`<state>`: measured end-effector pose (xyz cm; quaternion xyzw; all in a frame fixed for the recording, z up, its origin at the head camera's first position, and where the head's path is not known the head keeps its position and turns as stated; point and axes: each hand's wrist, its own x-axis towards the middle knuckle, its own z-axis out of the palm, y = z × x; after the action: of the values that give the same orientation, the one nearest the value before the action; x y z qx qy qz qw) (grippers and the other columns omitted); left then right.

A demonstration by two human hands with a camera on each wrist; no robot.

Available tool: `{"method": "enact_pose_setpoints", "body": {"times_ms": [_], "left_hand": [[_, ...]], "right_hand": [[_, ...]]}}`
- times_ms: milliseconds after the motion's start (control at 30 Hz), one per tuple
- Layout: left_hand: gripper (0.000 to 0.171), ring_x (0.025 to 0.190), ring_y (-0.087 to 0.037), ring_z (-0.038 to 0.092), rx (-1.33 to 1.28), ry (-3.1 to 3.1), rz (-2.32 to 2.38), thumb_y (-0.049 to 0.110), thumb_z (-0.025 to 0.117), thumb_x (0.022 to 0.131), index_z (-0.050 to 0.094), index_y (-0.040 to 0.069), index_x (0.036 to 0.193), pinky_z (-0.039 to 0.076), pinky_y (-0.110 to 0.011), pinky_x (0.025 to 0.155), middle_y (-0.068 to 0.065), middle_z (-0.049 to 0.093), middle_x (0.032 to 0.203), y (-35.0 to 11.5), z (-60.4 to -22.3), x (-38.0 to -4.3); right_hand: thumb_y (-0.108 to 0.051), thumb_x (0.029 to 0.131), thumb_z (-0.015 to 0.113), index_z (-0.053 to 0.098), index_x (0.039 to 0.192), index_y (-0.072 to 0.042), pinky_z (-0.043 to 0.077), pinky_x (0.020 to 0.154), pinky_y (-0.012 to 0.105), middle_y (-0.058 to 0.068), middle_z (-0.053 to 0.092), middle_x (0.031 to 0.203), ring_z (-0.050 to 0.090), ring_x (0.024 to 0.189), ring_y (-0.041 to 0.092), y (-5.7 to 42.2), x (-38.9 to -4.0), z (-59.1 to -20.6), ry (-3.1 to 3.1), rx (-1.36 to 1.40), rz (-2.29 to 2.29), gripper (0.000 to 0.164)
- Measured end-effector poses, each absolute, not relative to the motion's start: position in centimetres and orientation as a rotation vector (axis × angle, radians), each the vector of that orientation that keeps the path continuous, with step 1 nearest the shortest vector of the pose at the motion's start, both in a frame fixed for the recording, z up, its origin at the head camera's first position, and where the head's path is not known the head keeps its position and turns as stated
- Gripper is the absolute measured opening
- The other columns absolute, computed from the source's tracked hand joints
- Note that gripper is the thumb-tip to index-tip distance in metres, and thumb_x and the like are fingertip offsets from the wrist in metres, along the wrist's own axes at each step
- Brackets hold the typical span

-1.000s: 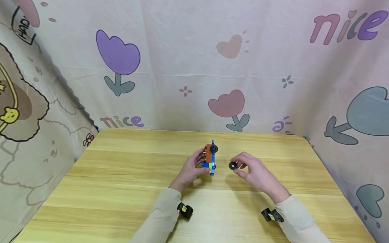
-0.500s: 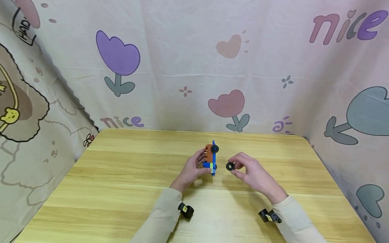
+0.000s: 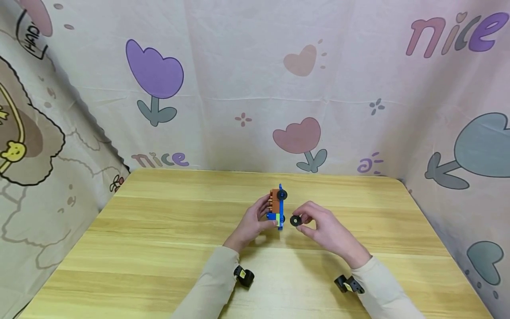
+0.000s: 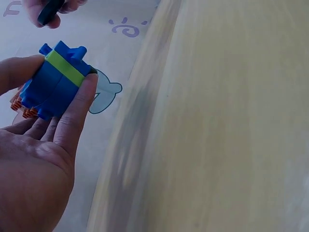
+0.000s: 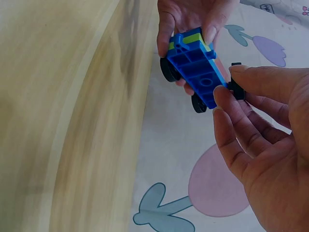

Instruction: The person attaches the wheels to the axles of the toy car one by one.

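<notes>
A small toy car [image 3: 276, 204] built of blue, orange and lime-green bricks is held by my left hand [image 3: 250, 225], thumb on one side and fingers on the other. Its blue underside [image 5: 197, 72] faces the right hand, and two black wheels [image 5: 169, 70] show along one side in the right wrist view. Another wheel [image 3: 282, 194] sits at the car's far end in the head view. Between thumb and fingertips, my right hand [image 3: 328, 228] pinches a loose black wheel [image 3: 295, 220], slightly apart from the car in the head view.
Both hands are over a wood-grain table [image 3: 159, 248]. A pale printed cloth [image 3: 223, 79] hangs behind it and along the sides. Small black cameras [image 3: 244, 277] are strapped to both wrists over beige sleeves.
My right hand has moved left with the wheel, closing much of the gap to the car. The left hand and the car have shifted only slightly to the right.
</notes>
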<state>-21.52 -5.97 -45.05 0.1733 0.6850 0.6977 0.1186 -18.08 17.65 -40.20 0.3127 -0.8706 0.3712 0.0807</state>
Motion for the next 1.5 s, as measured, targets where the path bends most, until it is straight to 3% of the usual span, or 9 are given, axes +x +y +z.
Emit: {"method": "enact_pose_setpoints", "body": {"times_ms": [1100,1500], "left_hand": [[0.081,0.138,-0.034,0.035,0.561,1.969,2.050,-0.006,0.067,0.087,0.023,0.004,0.155,0.026,-0.044,0.113,-0.018,0.036,0.152,-6.0,-45.0,-21.2],[0.082,0.137,-0.034,0.036,0.555,1.977,2.044,-0.004,0.068,0.086,0.023,0.002,0.154,0.027,-0.044,0.113,-0.017,0.038,0.150,-5.8,-45.1,-21.3]], "right_hand": [[0.000,0.084,0.076,0.064,0.110,-0.010,0.054,0.074,0.037,-0.007,0.059,0.100,0.059,0.085,0.010,15.8,-18.1,-40.6,-2.590,1.009,1.120,0.030],[-0.004,0.083,0.079,0.062,0.107,-0.010,0.055,0.076,0.037,-0.005,0.057,0.099,0.062,0.086,0.019,15.3,-18.1,-40.5,-2.646,0.963,1.099,0.030]]}}
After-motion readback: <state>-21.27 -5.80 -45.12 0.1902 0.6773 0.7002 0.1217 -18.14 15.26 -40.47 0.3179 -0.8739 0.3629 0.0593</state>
